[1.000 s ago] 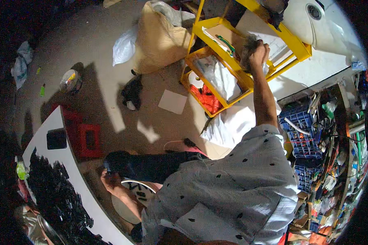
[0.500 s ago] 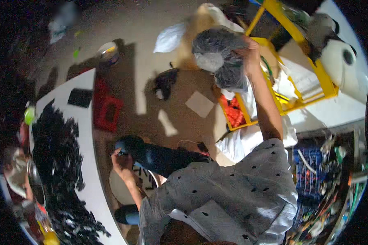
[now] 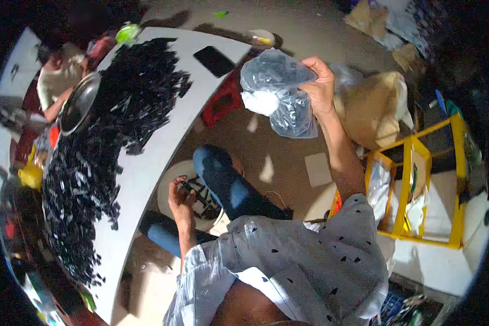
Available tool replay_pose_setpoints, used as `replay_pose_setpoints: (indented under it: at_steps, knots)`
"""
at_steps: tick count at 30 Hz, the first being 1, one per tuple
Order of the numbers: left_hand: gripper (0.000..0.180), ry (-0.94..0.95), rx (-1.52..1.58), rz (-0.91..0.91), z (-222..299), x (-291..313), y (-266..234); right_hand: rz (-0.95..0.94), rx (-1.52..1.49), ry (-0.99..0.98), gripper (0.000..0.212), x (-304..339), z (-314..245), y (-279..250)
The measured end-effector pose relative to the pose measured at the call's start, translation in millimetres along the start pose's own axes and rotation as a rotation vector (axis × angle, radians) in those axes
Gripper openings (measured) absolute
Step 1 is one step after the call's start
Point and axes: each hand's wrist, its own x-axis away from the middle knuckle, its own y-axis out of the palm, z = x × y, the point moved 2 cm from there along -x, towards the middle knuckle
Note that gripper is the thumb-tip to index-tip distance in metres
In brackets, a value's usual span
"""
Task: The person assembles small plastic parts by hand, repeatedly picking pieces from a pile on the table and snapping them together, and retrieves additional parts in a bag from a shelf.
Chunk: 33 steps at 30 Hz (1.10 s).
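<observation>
My right hand (image 3: 321, 84) is raised and closed around the gathered side of a clear plastic bag (image 3: 293, 117). The bag hangs in the air beyond my knees, close to the table's far corner, and something white (image 3: 261, 102) shows on its left side. Lower down, my left hand (image 3: 180, 204) is between my legs, its fingers pinched on a small black piece (image 3: 187, 186). Just below that hand stands a round white bucket (image 3: 163, 191) with several black pieces inside. A large spread of small black pieces (image 3: 141, 81) covers much of the table at my left.
The white table (image 3: 146, 168) runs along my left, with a black phone (image 3: 214, 61) at its far end. Across it, a person (image 3: 60, 81) sits by a metal bowl (image 3: 80, 103). A yellow-framed rack (image 3: 413, 185) stands at right, near a brown sack (image 3: 372, 108). A red crate (image 3: 221, 103) is below the table.
The view has turned left. My right hand has carried the bag from beside the yellow rack toward the table. My left hand has moved over the bucket.
</observation>
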Motion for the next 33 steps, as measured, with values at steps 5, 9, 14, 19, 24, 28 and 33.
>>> replay_pose_setpoints:
  at_steps: [5,9,14,19,24,28,33]
  knots:
    - [0.043,0.0,-0.007,0.093,-17,6,-23,-0.132,-0.056,-0.099,0.028,-14,19,40]
    - [0.042,0.014,-0.085,0.128,-15,17,-28,-0.22,-0.128,-0.086,0.028,-17,29,63]
    - [0.042,0.024,-0.084,0.155,-21,26,-41,-0.291,-0.135,-0.112,0.028,-20,36,86]
    - [0.042,-0.043,0.001,0.171,-21,30,-50,-0.274,-0.022,0.0,0.034,-36,42,101]
    - [0.042,-0.023,-0.014,0.248,-24,33,-66,-0.244,0.19,0.049,0.04,-99,55,139]
    - [0.04,-0.042,0.011,0.368,-28,36,-76,-0.282,0.137,0.037,0.036,-169,93,186]
    - [0.027,-0.093,-0.007,0.352,-28,33,-85,-0.368,0.44,-0.184,0.035,-247,137,237]
